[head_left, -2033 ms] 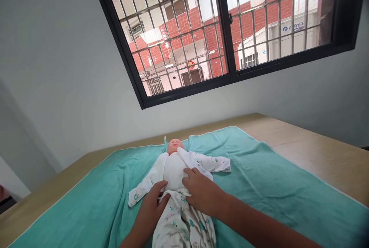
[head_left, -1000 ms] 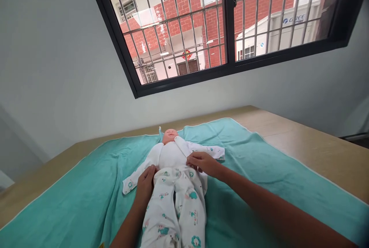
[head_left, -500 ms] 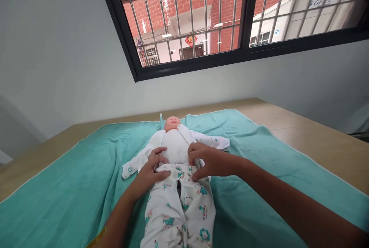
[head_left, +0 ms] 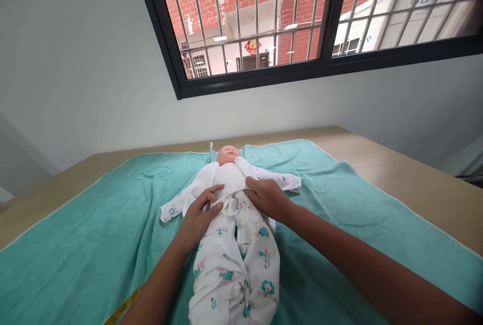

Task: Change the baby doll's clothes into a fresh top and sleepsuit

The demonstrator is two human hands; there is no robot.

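Note:
A baby doll [head_left: 228,154] lies on its back, its head away from me. It has on a white patterned jacket [head_left: 207,178], spread apart over a bare white torso [head_left: 229,179], and white printed pants [head_left: 234,264]. At the right side of the waist, my right hand [head_left: 267,196] is closed on the waistband, its fingertips partly hidden. Across the left side of the waist rests my left hand [head_left: 202,214], thumb and fingers apart, the thumb touching the waistband and the fingers against the torso.
A green blanket [head_left: 101,234] with a pale edge lies under the doll on a wooden table [head_left: 381,159]. Behind stands a grey-white wall [head_left: 241,113] with a dark-framed, barred window [head_left: 256,71]. A yellow strip [head_left: 123,307] shows beside my left forearm.
The waistband has moved up over the doll's belly, pulled by my right hand, which has closed more tightly. My left hand has shifted slightly upward. The view has tilted a little.

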